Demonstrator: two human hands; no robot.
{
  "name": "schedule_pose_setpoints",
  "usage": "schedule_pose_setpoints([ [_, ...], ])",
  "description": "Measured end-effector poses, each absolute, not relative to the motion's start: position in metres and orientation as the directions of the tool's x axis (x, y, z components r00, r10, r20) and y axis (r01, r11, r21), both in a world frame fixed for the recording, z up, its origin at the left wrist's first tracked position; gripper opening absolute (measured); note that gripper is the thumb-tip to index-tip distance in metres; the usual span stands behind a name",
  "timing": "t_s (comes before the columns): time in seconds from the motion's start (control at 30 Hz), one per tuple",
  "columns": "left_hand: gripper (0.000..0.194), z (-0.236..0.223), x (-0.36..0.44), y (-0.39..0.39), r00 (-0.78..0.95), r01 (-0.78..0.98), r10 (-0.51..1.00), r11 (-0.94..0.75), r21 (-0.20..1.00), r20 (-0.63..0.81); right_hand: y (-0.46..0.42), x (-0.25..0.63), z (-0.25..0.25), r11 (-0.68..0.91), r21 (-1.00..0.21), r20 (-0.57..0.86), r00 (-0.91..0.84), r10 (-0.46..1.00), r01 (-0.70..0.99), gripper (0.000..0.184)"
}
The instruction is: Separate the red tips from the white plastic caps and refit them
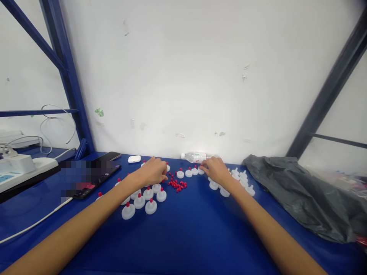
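Observation:
My left hand (152,172) rests on the blue table (183,236), fingers curled, its tips beside a small heap of red plugs (177,185). Under and in front of it lie several white caps with red plugs fitted (139,201). My right hand (215,169) lies farther right, fingers bent down over a row of white caps (189,173); its fingertips touch one of them. More white caps without plugs (243,179) lie behind and right of that hand. What either hand pinches is too small to make out.
A clear water bottle (195,156) lies by the wall. A white earbud case (134,159) and a dark phone (97,177) sit at left, with a power strip (23,168) and cables. A grey plastic bag (304,194) covers the right side.

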State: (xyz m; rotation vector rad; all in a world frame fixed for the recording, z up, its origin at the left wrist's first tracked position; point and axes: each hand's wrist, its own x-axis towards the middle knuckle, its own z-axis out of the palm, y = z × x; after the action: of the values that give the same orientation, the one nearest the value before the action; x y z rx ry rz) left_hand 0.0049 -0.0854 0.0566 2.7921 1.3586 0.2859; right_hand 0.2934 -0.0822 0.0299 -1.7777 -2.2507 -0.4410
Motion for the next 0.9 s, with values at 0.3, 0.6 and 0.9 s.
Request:
schedule_pose_setpoints([
  [0.3, 0.015, 0.052, 0.006, -0.085, 0.620, 0.758, 0.775, -0.631, 0.166, 0.118, -0.085, 0.310, 0.039, -0.022, 0.073, 0.293, 0.000, 0.956, 0.997, 0.033],
  [0.6, 0.016, 0.048, 0.007, -0.081, 0.626, 0.729, 0.753, -0.657, 0.190, 0.203, -0.081, 0.310, 0.033, -0.067, 0.037, 0.117, 0.062, 0.991, 0.997, 0.035],
  [0.9, 0.024, 0.048, 0.016, -0.082, 0.512, 0.665, 0.745, -0.659, 0.352, 0.427, -0.081, 0.310, 0.032, 0.009, -0.016, 0.308, -0.003, 0.951, 1.000, 0.028],
])
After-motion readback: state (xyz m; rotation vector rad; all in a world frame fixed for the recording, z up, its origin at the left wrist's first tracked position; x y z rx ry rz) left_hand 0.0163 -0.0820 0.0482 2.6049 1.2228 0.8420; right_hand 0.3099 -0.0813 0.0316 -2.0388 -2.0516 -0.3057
